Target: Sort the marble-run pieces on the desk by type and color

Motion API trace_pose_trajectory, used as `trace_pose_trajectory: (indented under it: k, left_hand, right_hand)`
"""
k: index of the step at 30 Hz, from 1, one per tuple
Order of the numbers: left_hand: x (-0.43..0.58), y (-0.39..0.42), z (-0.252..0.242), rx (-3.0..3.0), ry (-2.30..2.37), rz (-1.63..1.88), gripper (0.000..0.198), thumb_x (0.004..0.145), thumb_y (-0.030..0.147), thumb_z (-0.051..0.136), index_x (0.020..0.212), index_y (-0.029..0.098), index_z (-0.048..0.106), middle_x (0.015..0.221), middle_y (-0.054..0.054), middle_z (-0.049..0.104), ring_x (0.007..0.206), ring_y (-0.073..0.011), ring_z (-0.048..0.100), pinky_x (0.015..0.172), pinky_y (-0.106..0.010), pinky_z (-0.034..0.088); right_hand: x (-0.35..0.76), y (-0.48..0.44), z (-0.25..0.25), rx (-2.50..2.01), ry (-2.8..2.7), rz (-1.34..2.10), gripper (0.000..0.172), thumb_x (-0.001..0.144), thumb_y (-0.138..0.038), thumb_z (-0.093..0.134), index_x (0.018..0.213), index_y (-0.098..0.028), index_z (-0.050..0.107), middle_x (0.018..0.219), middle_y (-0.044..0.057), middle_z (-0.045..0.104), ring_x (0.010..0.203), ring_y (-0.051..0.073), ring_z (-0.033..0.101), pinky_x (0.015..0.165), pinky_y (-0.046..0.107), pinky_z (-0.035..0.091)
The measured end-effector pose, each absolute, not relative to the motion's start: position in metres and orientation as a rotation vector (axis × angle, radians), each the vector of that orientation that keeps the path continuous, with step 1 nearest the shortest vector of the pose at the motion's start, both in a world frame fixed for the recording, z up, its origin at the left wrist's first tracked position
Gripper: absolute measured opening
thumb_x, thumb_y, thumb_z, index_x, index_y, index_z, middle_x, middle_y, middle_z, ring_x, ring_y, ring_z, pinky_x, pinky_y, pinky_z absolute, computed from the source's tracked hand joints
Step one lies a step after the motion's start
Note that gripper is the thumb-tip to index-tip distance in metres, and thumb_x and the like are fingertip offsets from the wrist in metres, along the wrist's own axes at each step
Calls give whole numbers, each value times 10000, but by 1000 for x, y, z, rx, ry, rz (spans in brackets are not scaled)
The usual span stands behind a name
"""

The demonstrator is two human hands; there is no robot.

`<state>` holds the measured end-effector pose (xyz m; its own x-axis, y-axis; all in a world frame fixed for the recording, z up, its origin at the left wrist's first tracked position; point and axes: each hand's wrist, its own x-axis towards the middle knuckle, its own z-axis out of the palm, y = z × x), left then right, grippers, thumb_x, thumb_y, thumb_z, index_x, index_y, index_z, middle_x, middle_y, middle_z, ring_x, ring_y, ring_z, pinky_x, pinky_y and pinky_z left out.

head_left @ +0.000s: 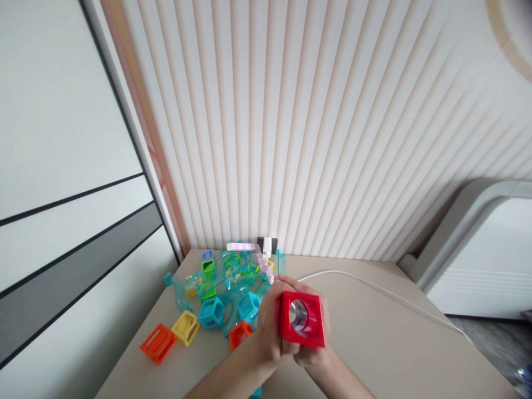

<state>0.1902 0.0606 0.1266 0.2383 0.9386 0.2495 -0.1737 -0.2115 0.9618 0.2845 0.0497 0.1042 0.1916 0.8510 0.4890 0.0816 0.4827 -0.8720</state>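
Observation:
A red hollow cube block (304, 339) with a round opening faces up toward me, and a clear tube-like inside shows through the hole. My left hand (272, 318) wraps around its left side. My right hand (320, 352) closes around the right side and underneath, partly hidden by the block. Whether more pieces are joined below the red block is hidden by the hands. Just left of my left hand lie an orange block (240, 334) and a blue block (248, 306) on the table.
Translucent teal track pieces (233, 282) are heaped at the table's back left, with green blocks among them. A yellow block (186, 328) and another orange block (158, 343) lie in front. A white cable (366, 281) runs from a charger (267, 247) across the table (374, 332).

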Motion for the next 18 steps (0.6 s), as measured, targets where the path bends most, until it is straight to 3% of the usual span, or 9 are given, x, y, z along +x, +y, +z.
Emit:
trace_pose_trajectory:
  k: [2,5,9,12,14,16,18]
  left_hand:
    - [177,67,131,1390,779,1364,729,695,850,625,1072,231,712,1015,-148,741,974,-349,666,906,-467,538]
    - [166,79,143,1188,904,1468,643,855,772,530,1146,219,682,1083,-115,754,1015,-297,690,896,-395,550]
    - [162,96,149,917,887,1363,634,879,737,544,1144,182,701,1056,-104,779,1049,-285,712,851,-348,571]
    - [160,104,146,872,853,1335,669,857,751,570,1147,165,712,1016,-108,789,1033,-279,722,866,-346,572]
    - [158,105,146,856,815,1306,697,858,756,563,1206,165,688,1039,-107,785,1014,-269,728,879,-354,573]
    - [157,104,147,855,765,1269,730,867,762,544,1270,163,652,1073,-111,778,1009,-267,728,894,-371,572]
    - [156,104,150,881,747,1240,741,877,762,526,1286,156,644,1099,-121,770,1043,-281,718,918,-393,566]
  right_hand:
    - [281,50,114,-901,-1352,619,652,827,-730,601,1283,-269,665,1191,123,746,1110,376,688,930,491,568]
    - [279,55,125,-956,-1399,639,552,1009,-595,431,1424,-258,567,1310,120,692,1183,326,658,1008,460,529]
    - [276,63,134,-1099,-1419,713,483,1059,-512,387,1408,-254,598,1344,116,663,1234,293,623,1039,414,508]
    - [273,64,139,-1128,-1417,720,444,1050,-487,434,1368,-252,636,1339,117,632,1159,262,640,951,350,554]
    - [273,65,141,-1138,-1394,721,420,1027,-489,487,1324,-251,663,1307,117,624,1051,239,657,807,301,589]
    - [274,66,141,-1156,-1379,720,407,999,-503,537,1276,-245,687,1189,109,665,917,220,661,695,278,583]
    - [275,68,141,-1167,-1367,734,418,976,-522,573,1248,-230,697,1052,92,710,821,210,655,688,290,573]
